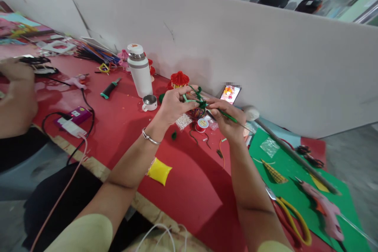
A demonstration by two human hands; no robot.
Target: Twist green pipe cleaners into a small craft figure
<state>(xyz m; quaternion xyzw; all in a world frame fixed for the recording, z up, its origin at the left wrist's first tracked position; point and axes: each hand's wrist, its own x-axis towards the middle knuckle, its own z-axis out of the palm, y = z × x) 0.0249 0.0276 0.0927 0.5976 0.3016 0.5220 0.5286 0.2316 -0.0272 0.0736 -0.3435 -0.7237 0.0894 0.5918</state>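
Observation:
My left hand [174, 104] is closed, pinching a dark green crocheted yarn piece [202, 104] between thumb and fingers. A pale green strip [185, 97] shows at its fingers. From the right, my right hand [228, 116] grips a slim green-handled crochet hook [226, 115], its front end meeting the yarn piece. The hook's very tip is hidden in the yarn. Below the hands lie a ball of multicoloured thread [197, 113], a spool of red thread [202, 125] and a heap of white beads [183, 121]. A small dark green scrap [174, 136] rests nearer me.
A white bottle [140, 73] and its cup [149, 102] stand left of my hands. A lit phone [230, 94] leans by the partition [236, 39]. Scissors [291, 216] and a pink glue gun [323, 206] lie right. Another person's arm [20, 90] is at far left.

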